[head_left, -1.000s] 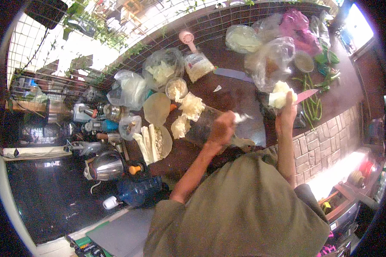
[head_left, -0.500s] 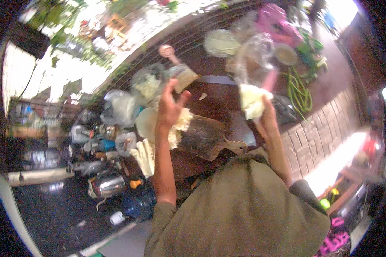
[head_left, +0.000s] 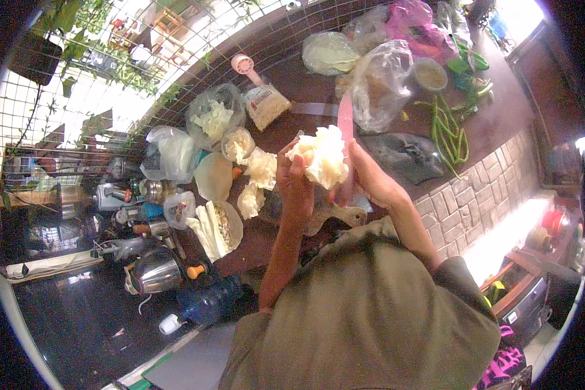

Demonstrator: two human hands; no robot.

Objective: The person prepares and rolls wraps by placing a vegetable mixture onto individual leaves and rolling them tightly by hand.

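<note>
Pale, crinkled cabbage chunk being held up above the wooden cutting board, clear of the tabletop, seemingly so the blade can work at it in the air. Left hand gripping it from the near side, fingers curled and pinching the leaves. Right hand closing round a pink-bladed knife, fingers pressed together on the handle, blade lying against the chunk's far side. Lying just left of the cutting board: torn cabbage pieces, probably dropped within easy reach. Sitting beyond the cutting board: a clear plastic bag. Resting right of the cutting board: green long beans, kept well apart.
</note>
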